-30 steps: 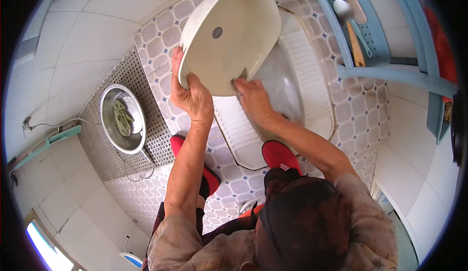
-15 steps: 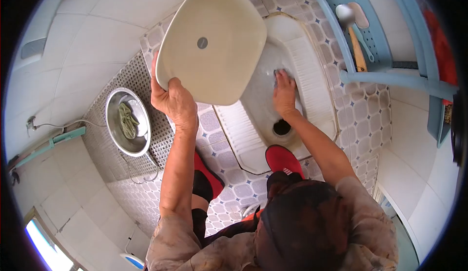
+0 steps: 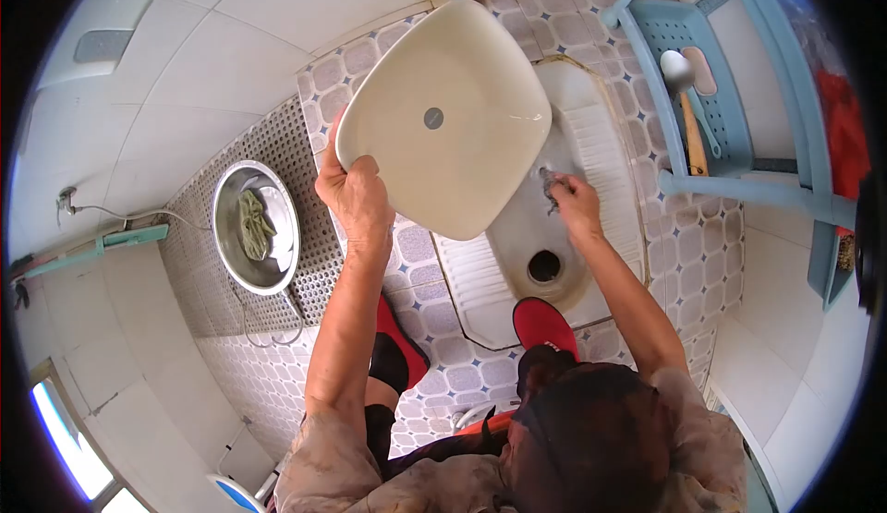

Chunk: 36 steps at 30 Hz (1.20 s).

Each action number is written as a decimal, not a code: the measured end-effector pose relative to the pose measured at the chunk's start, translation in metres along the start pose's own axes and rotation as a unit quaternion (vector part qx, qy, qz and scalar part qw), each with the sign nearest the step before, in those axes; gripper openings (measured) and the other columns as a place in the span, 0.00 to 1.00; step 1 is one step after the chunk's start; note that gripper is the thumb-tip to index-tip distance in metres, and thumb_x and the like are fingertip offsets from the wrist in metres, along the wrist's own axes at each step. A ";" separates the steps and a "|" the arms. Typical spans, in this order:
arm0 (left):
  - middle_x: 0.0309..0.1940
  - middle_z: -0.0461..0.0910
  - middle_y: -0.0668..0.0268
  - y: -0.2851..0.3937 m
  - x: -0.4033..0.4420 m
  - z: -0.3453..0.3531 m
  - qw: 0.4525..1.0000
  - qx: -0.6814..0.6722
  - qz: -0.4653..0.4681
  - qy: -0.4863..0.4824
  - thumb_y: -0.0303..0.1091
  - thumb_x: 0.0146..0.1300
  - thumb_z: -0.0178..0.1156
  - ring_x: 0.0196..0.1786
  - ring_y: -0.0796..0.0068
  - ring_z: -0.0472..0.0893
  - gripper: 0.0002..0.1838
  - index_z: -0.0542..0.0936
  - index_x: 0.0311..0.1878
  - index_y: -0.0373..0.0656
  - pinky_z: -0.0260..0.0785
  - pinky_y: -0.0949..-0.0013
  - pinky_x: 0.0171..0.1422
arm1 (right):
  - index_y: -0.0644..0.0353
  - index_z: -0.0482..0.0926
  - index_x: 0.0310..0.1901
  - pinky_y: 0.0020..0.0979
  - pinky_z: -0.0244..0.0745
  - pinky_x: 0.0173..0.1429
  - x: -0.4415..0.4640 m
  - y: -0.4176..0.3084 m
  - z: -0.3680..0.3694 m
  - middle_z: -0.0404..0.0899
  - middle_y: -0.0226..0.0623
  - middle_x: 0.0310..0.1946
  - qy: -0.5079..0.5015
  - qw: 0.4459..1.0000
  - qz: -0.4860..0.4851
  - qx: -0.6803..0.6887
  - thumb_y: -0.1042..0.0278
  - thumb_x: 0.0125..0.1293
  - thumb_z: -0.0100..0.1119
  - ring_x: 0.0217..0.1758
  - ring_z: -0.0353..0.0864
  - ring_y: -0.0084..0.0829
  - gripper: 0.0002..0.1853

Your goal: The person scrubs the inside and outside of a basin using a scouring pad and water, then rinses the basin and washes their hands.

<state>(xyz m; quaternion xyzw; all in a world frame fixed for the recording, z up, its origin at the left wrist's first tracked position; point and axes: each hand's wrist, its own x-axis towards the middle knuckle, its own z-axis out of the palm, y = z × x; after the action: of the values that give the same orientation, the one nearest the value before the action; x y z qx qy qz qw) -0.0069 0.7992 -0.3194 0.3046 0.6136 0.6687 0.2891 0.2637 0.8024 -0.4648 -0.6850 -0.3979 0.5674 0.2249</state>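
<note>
My left hand (image 3: 356,197) grips the near left rim of a cream plastic basin (image 3: 462,157), thumb on the inside and the other fingers behind. The basin is held tilted, its inner face with a small grey round mark turned up toward me. It covers the left part of a white squat toilet (image 3: 584,107) in the floor. Over the toilet's bowl, my right hand (image 3: 577,206) is closed on a small grey, stringy wad (image 3: 552,183), perhaps a wire scrubber. Whether the wad touches the bowl I cannot tell. The dark drain hole (image 3: 544,265) lies nearer to me.
On the left, a metal bowl (image 3: 292,222) with a green cloth (image 3: 253,225) sits on a perforated mat (image 3: 314,277). A blue shelf rack (image 3: 730,97) on the right holds a wooden-handled ladle (image 3: 679,74). My red shoes (image 3: 543,326) stand by the toilet's near edge.
The view has shifted a little. My right hand's fingers, earlier laid down on the bowl, are now gathered round the grey wad, slightly further right. The left hand still holds the basin.
</note>
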 end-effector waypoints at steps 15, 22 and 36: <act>0.39 0.82 0.65 -0.035 -0.019 0.006 0.982 -0.040 -0.183 0.018 0.14 0.51 0.44 0.31 0.85 0.76 0.29 0.79 0.58 0.35 0.65 0.82 0.33 | 0.59 0.77 0.56 0.34 0.71 0.61 0.002 -0.069 0.121 0.72 0.33 0.60 -0.067 0.785 -0.566 -0.243 0.79 0.56 0.55 0.57 0.71 0.41 0.23; 0.39 0.79 0.59 -0.027 -0.027 0.010 0.968 -0.006 -0.249 0.038 0.12 0.39 0.43 0.39 0.70 0.79 0.31 0.76 0.53 0.28 0.71 0.75 0.40 | 0.57 0.77 0.53 0.39 0.73 0.53 0.052 -0.032 0.078 0.74 0.38 0.54 0.052 0.784 -0.493 -0.373 0.79 0.59 0.54 0.48 0.73 0.42 0.19; 0.42 0.80 0.60 -0.038 -0.031 0.004 0.982 -0.013 -0.188 -0.013 0.13 0.42 0.43 0.41 0.70 0.81 0.32 0.74 0.57 0.28 0.73 0.72 0.45 | 0.57 0.77 0.53 0.36 0.73 0.57 0.029 -0.146 0.103 0.77 0.34 0.52 0.024 0.743 -0.630 -0.224 0.77 0.58 0.55 0.51 0.73 0.42 0.20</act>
<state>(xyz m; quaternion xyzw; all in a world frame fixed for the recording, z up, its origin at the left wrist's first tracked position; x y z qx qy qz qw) 0.0166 0.7810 -0.3587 0.1889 0.6475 0.6062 0.4215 0.1244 0.8958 -0.3971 -0.3223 -0.8492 0.1738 0.3805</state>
